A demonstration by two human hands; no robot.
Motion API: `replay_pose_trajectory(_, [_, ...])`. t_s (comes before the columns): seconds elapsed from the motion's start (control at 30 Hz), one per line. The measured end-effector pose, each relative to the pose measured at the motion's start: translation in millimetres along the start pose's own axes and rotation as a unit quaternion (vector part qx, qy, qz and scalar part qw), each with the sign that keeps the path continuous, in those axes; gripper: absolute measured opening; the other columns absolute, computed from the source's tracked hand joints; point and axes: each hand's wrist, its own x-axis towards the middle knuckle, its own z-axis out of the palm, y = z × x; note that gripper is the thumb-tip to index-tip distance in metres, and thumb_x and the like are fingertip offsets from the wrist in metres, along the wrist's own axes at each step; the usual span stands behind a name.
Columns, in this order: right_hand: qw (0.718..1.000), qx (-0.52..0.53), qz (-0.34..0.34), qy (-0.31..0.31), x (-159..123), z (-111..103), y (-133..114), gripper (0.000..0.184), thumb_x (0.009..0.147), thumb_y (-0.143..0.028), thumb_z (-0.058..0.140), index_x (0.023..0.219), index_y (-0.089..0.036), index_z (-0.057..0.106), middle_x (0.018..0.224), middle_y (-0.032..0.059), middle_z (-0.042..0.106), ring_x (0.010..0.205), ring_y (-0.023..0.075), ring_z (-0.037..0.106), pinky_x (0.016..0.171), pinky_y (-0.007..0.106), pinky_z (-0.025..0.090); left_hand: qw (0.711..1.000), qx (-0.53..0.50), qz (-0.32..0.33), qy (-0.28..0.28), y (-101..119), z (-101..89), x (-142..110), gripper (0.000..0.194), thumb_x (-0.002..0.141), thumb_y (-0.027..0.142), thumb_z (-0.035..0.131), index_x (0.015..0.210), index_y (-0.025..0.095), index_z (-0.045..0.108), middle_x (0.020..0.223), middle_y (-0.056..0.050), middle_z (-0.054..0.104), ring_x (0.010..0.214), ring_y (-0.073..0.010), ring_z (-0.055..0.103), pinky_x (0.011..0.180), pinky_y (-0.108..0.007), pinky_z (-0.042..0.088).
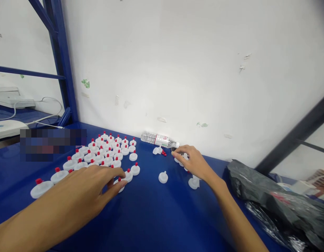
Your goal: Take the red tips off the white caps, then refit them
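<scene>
Several white plastic caps with red tips (106, 154) stand in rows on the blue table (156, 217), left of centre. My left hand (85, 190) lies over the near end of these rows, thumb and fingers closing on one red-tipped cap (120, 184). My right hand (194, 162) reaches to the far side, its fingers pinched near a few small red tips (163, 153) and plain white caps (180, 160). What the right fingers hold is hidden. One white cap without a tip (163, 177) sits alone between the hands, another (193, 183) under my right wrist.
A clear water bottle (159, 139) lies on its side against the white wall. A black plastic bag (280, 203) is heaped on the right of the table. Blue shelf posts (62, 63) rise at the left, with white devices and cables beyond.
</scene>
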Motion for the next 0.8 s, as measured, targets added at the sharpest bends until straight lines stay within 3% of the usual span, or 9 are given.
replay_pose_trajectory(0.13, [0.993,-0.079,0.073,0.038,-3,0,11,0.043,0.106,-0.054,0.049,0.131,-0.027,0.073,0.15,0.0172,0.054,0.134,0.0381,0.056,0.109,0.054,0.047,0.999,0.025,0.006,-0.042,0,0.7,1,0.042,0.094,0.053,0.048,0.115,0.037,0.08,0.114,-0.002,0.083,0.112,-0.0333,0.075,0.099,-0.044,0.054])
replay_pose_trajectory(0.23, [0.987,-0.082,0.136,0.027,-7,-1,16,0.066,0.107,-0.068,0.035,0.161,-0.032,0.047,0.173,0.0189,0.021,0.153,0.0493,0.034,0.113,0.067,0.041,0.999,0.026,0.004,-0.046,0,0.8,2,0.044,0.093,0.055,0.048,0.116,0.037,0.08,0.115,-0.003,0.083,0.113,-0.0345,0.074,0.1,-0.045,0.053])
replay_pose_trajectory(0.33, [0.982,-0.078,0.174,0.011,-9,-3,17,0.074,0.105,-0.075,0.025,0.168,-0.036,0.032,0.179,0.0141,0.006,0.158,0.0557,0.013,0.116,0.077,0.031,0.998,0.025,-0.002,-0.051,1,0.0,1,0.046,0.093,0.056,0.047,0.117,0.036,0.08,0.115,-0.004,0.083,0.112,-0.0348,0.074,0.098,-0.044,0.054])
replay_pose_trajectory(0.43, [0.98,-0.092,0.172,0.022,-9,0,16,0.068,0.108,-0.069,0.021,0.165,-0.037,0.039,0.179,0.0117,0.011,0.158,0.0545,0.012,0.116,0.077,0.029,0.998,0.037,0.007,-0.052,2,-0.4,-1,0.045,0.095,0.054,0.045,0.116,0.036,0.08,0.115,-0.004,0.083,0.11,-0.0341,0.075,0.096,-0.044,0.054])
replay_pose_trajectory(0.5, [0.982,-0.117,0.144,0.042,-7,5,14,0.062,0.112,-0.058,0.02,0.158,-0.032,0.052,0.175,0.0127,0.028,0.159,0.0486,0.021,0.119,0.072,0.031,0.998,0.045,0.014,-0.05,3,0.0,0,0.044,0.096,0.053,0.043,0.116,0.037,0.08,0.115,-0.003,0.083,0.111,-0.0338,0.075,0.096,-0.044,0.054])
replay_pose_trajectory(0.63, [0.98,-0.193,0.004,0.053,-1,21,7,0.043,0.112,-0.032,0.038,0.137,-0.02,0.07,0.151,0.0128,0.062,0.151,0.0351,0.043,0.123,0.056,0.033,0.998,0.046,0.015,-0.048,2,1.9,1,0.044,0.097,0.055,0.045,0.118,0.037,0.079,0.115,-0.003,0.083,0.11,-0.0334,0.075,0.096,-0.043,0.054])
replay_pose_trajectory(0.8, [0.97,-0.222,-0.093,-0.026,5,40,3,0.045,0.105,-0.007,0.042,0.142,-0.015,0.066,0.148,0.0128,0.066,0.151,0.0327,0.044,0.125,0.058,0.028,0.998,0.038,0.03,-0.042,0,4.6,1,0.041,0.098,0.055,0.047,0.114,0.036,0.08,0.113,-0.004,0.083,0.105,-0.0325,0.076,0.091,-0.041,0.055])
